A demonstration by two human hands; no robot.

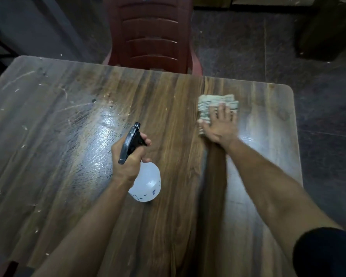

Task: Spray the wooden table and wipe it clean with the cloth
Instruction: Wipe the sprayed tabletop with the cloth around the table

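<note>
- Table (168,100) of dark wood grain fills the view, with a red plastic chair (150,33) pushed up to its far edge.
- Left hand (128,156) is curled round the neck of a spray bottle (148,182) — fingers at the black trigger head, translucent white body hanging below the fist, nozzle pointing toward the chair.
- Left of the bottle the table shines wet; farther left it carries pale streaks and specks.
- Right hand (220,124) lies flat, fingers straight and spread, pressing a folded greyish cloth (210,104) onto the wood — right of the bottle and nearer the chair.
- Hand and cloth are slightly blurred.
- A black sleeve (326,254) covers the right upper arm.
</note>
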